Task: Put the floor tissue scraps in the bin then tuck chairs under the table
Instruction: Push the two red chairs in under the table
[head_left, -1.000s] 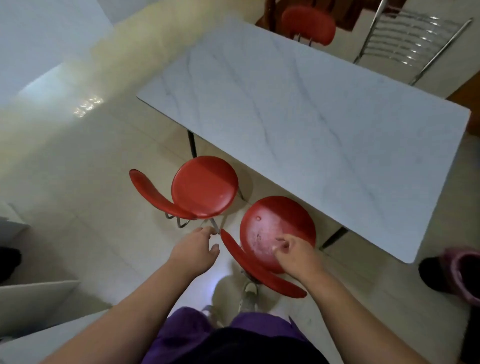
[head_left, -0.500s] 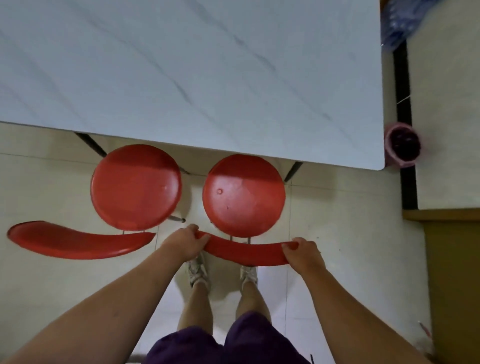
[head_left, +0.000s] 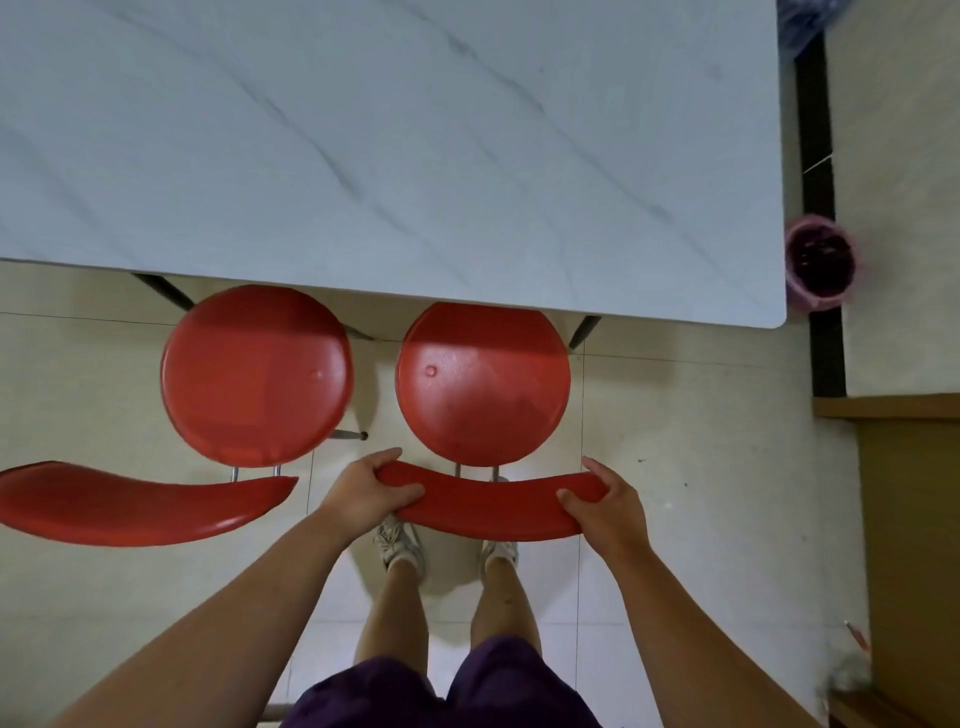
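Observation:
Two red chairs stand side by side at the near edge of the white marble-look table (head_left: 395, 156). The right chair's round seat (head_left: 483, 384) has its far rim just under the table edge. Its curved backrest (head_left: 491, 501) is gripped at both ends: my left hand (head_left: 366, 493) holds the left end, my right hand (head_left: 605, 501) the right end. The left chair's seat (head_left: 257, 374) lies just short of the table edge, and its backrest (head_left: 135, 501) is free. A bin with a pink liner (head_left: 820, 270) stands on the floor past the table's right corner.
My legs and shoes (head_left: 400, 545) are right behind the held chair on pale floor tiles. A wooden cabinet (head_left: 909, 545) runs along the right side. A black floor strip (head_left: 821, 156) passes beside the bin. Dark table legs (head_left: 166, 291) show under the table edge.
A second ago I stood at an angle with my hands reaching the chair. I have since squared up to the table, taken the backrest at both ends, and the right seat has slid toward the table.

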